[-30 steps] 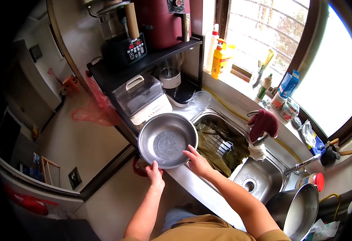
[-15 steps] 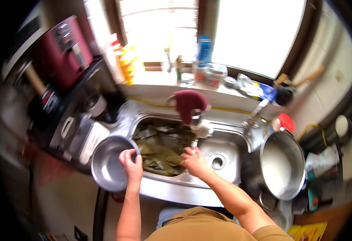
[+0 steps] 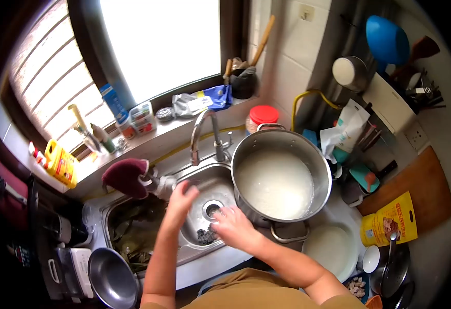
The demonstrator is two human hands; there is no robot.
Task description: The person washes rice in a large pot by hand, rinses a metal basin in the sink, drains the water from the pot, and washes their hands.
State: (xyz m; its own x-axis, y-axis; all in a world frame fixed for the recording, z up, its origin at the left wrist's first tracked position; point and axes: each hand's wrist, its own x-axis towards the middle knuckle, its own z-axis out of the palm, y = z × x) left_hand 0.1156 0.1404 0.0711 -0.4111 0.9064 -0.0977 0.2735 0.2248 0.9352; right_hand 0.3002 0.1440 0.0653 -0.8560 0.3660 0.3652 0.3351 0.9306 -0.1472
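My left hand (image 3: 182, 202) is raised over the left side of the right sink basin (image 3: 194, 186), its fingers apart and nothing in them. Beside it my right hand (image 3: 234, 225) hangs over the basin near the drain (image 3: 212, 208), blurred, so its fingers are hard to make out. Below the hands a dark scrubber (image 3: 206, 236) lies in the basin. Right of the basin stands a big steel pot (image 3: 240, 195) with whitish, cloudy contents. Soaked dark green leaves (image 3: 132, 232) fill the left basin. The metal bowl (image 3: 113, 278) rests at the lower left, away from both hands.
A curved faucet (image 3: 203, 129) rises behind the basin, with a maroon cloth (image 3: 126, 178) to its left. A red-lidded jar (image 3: 263, 115) stands behind the pot. Right of the pot are a pale bowl (image 3: 330, 250), a yellow packet (image 3: 390, 221) and a wooden board (image 3: 426, 190).
The view has swung right toward the pot. My left hand has let go of the metal bowl and moved over the right basin. My right hand is now over that basin too.
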